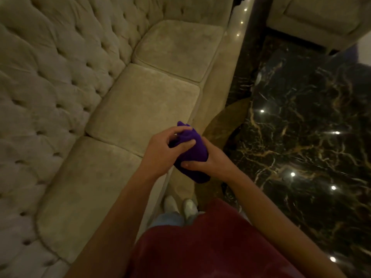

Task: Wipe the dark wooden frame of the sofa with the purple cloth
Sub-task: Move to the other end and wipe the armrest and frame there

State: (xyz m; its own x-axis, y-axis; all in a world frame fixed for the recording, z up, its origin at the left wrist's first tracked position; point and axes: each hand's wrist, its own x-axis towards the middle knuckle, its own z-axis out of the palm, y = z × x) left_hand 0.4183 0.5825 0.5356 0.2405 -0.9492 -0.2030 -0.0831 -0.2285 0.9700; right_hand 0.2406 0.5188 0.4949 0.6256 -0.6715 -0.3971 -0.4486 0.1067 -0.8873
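**Both hands on the purple cloth, in front of the sofa**

Both of your hands meet at the middle of the view, and the purple cloth (192, 151) is bunched between them. Your right hand (208, 161) grips it from the right side: the thumb presses across the lower part of the wad, and the other fingers curl behind it out of sight. Your left hand (164, 149) comes in from the left with its fingers (183, 128) half curled; the upper ones rest over the top fold of the cloth and a lower one lies across its front, so that hand pinches the fabric loosely rather than closing into a fist. A corner of the cloth pokes up above your left fingers, and another end hangs below your right hand.

You stand just beside the front edge of the sofa (144, 101), whose three pale seat cushions run away from you toward the upper right, with the tufted backrest (52, 73) filling the left of the view. The cloth is held in the air over the sofa's front edge and touches neither cushion nor frame.

To your right lies the dark marble floor (311, 137) with gold veins and small bright reflections. Your white shoes (180, 205) show below your hands, close to the sofa's base, and your red shirt (210, 243) fills the bottom of the view.
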